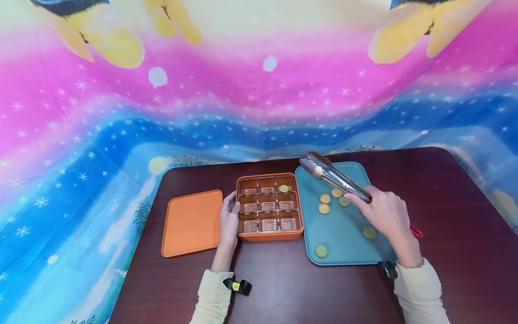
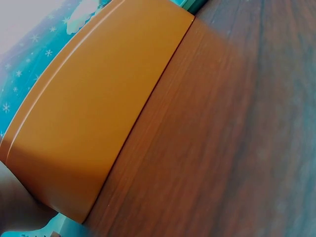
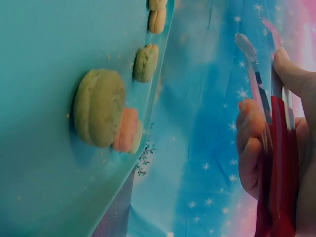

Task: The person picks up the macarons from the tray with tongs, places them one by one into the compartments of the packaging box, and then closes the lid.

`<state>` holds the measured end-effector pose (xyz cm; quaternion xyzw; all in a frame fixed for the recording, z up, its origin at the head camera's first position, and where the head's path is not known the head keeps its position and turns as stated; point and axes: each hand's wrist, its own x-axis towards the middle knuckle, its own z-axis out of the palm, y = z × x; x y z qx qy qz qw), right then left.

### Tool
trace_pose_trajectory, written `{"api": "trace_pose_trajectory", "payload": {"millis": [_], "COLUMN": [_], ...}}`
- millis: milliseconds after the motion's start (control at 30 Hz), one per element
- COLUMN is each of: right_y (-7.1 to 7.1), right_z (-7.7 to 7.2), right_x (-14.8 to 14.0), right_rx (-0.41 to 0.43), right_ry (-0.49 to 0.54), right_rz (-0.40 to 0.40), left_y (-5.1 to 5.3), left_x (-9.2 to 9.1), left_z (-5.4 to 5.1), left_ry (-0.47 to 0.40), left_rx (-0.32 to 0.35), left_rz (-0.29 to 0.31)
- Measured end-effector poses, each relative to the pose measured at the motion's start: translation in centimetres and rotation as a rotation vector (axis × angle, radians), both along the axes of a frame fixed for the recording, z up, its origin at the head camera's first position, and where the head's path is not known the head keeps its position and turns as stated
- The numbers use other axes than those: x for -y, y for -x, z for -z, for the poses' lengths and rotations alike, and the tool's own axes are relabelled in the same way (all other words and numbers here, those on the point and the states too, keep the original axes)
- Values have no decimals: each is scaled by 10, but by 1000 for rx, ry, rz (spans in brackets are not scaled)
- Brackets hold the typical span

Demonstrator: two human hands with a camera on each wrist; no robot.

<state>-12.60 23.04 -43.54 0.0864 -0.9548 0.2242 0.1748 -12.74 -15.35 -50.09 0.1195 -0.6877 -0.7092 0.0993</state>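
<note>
My right hand (image 1: pixel 386 213) grips metal tongs (image 1: pixel 337 177) with red handles, raised over the teal tray (image 1: pixel 340 245). In the right wrist view the tong tips stand apart, with no macaron seen between them. Several macarons lie on the tray, among them a green macaron (image 3: pixel 101 107) and a pinkish one (image 3: pixel 127 129). My left hand (image 1: pixel 229 220) rests along the left side of an orange box (image 1: pixel 269 237), its fingers fairly straight against the wall. A brown divided insert fills the box; one yellowish macaron (image 1: pixel 284 188) sits in its back right compartment.
An orange lid (image 1: pixel 192 222) lies flat on the dark wooden table (image 1: pixel 271 283), left of the box. The tray stands close by the box's right side. A colourful patterned cloth (image 1: pixel 259 99) hangs behind the table's back edge.
</note>
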Motion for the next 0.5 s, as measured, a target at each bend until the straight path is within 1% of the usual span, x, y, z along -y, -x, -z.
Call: {"api": "trace_pose_trajectory", "payload": {"millis": [100,167,367,500], "right_y": [1,1,1,-1], "right_z": [0,0,1,3], "right_x": [-2,-3,-7,-13], "right_rx": [17,7,-95,-136], "right_ry": [13,15,-19,-33], "right_rz": [11,13,-2,0], "left_y": [0,1,1,0], "left_x": [1,1,0,2], "left_z": [-1,-1,0,2], "left_ry": [5,13,10,11], "left_rx": [1,5,2,5], "left_rz": [1,1,-1,2]}}
